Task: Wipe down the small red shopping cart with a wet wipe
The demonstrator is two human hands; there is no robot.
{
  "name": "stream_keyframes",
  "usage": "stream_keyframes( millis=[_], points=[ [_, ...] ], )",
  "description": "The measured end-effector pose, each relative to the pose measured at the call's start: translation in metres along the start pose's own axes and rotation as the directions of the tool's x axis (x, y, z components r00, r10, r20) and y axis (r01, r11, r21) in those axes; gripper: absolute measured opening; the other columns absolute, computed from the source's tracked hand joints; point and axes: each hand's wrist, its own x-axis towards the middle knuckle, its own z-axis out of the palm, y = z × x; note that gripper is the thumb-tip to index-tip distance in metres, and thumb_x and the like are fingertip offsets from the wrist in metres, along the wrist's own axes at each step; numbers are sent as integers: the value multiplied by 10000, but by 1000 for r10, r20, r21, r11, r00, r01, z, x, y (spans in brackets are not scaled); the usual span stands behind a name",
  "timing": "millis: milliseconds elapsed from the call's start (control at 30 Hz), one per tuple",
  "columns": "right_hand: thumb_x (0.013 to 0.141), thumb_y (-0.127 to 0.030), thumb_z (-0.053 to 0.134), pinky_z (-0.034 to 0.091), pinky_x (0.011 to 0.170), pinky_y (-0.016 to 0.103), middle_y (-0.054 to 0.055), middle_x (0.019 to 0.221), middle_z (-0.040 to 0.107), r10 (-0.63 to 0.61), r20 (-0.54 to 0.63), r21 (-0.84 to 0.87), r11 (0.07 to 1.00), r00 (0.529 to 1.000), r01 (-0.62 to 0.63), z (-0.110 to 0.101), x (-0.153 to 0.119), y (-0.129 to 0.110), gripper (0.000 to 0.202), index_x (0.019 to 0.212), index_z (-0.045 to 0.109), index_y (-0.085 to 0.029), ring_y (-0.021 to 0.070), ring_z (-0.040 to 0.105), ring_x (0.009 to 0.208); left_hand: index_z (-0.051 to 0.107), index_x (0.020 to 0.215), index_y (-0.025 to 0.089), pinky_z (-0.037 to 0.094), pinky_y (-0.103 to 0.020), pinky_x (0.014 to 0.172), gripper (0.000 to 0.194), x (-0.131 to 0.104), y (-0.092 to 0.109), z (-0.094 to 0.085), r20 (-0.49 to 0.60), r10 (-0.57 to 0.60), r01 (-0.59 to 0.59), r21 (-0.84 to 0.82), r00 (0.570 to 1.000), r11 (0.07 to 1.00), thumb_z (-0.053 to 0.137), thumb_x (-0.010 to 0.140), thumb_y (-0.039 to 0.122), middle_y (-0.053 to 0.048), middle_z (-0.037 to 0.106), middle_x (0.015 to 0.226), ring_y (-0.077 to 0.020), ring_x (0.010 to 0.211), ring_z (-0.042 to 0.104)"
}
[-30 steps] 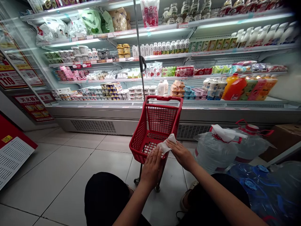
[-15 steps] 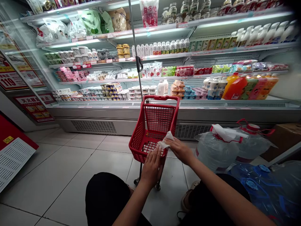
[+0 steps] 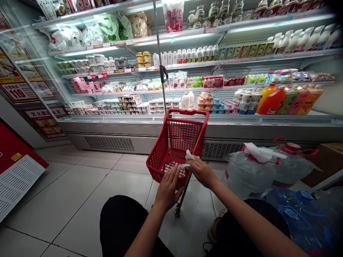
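A small red basket cart (image 3: 184,130) stands on the tiled floor between my knees and a chiller cabinet. My left hand (image 3: 168,188) lies against the near rim of its basket, fingers extended and thumb apart. At the near right corner of the basket, my right hand (image 3: 200,170) has its fingers bent over a crumpled white wipe (image 3: 189,156). Part of the wipe sticks out past the fingertips, and a strip of it reaches toward the left fingertips.
The chiller's lower panel (image 3: 112,142) runs behind the cart, below shelves of dairy goods and drinks. Large clear water jugs (image 3: 248,171) and blue-capped bottles (image 3: 294,210) stand at the right. A red and white unit (image 3: 18,171) is at the left edge.
The cart is turned slightly and its basket's near end is a little further left. My left hand has shifted slightly left, its thumb now spread, and the wipe is bunched closer to my right fingers.
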Motion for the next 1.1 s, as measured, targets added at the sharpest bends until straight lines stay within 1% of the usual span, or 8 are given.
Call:
stream_keyframes(
  millis=[233,367,467,567,700,867,1000,1100],
  points=[
    [1038,-120,430,421,1232,520,83,1427,665,-98,9,39,994,995,97,-4,-13,-35,459,1476,538,-208,242,559,1400,33,1683,173,323,-460,1259,866,-12,-7,-4,-42,-7,8,27,999,1000,556,1022,375,-140,264,1716,-266,1582,286],
    [1030,-90,420,385,1259,498,67,1500,612,-207,26,56,977,978,206,-7,-12,-27,551,1563,446,-225,198,524,1436,46,1685,184,335,-441,1255,846,-23,-15,-11,-47,-2,5,53,999,999,549,1031,371,-126,289,1711,-255,1572,312],
    [1021,-89,431,402,1248,503,63,1503,608,-153,5,17,988,988,153,-8,-2,-6,592,1590,418,-253,200,544,1419,65,1687,200,358,-444,1243,834,-27,-23,-15,-64,-25,30,71,998,997,541,1035,412,-121,309,1704,-263,1552,356],
    [1041,-125,428,428,1227,520,78,1511,599,-77,-16,-28,997,997,77,-6,8,6,568,1597,408,-237,219,539,1425,71,1687,185,388,-463,1222,848,-25,-28,-14,-121,-105,118,105,987,988,529,1035,477,-141,347,1684,-288,1511,425],
    [1029,-119,446,413,1241,519,97,1553,553,-62,-16,-49,997,998,61,5,13,-11,610,1625,352,-210,230,486,1468,83,1687,160,394,-515,1207,889,-14,-21,-8,-186,-188,216,143,964,966,527,1021,547,-171,396,1653,-341,1478,461],
    [991,-81,467,406,1250,515,89,1572,531,-106,-8,-44,993,994,106,11,8,-35,675,1638,324,-212,239,459,1487,31,1687,164,364,-533,1221,879,-9,-3,-4,-181,-170,196,133,969,972,525,1031,477,-152,350,1679,-338,1519,398],
    [989,-68,441,407,1249,502,68,1564,543,-158,23,-51,986,987,159,4,7,-8,667,1630,342,-227,219,480,1472,90,1687,286,284,-598,1254,794,-13,-3,-10,-144,-98,120,153,985,981,529,1037,407,-49,407,1659,-332,1535,369],
    [991,-78,429,446,1214,517,72,1536,573,-75,0,-100,992,997,74,-2,12,25,648,1617,374,-237,226,537,1427,113,1683,310,309,-567,1253,772,-14,-9,-13,-137,-72,92,145,988,985,531,1039,387,-22,442,1639,-306,1535,373]
  ],
)
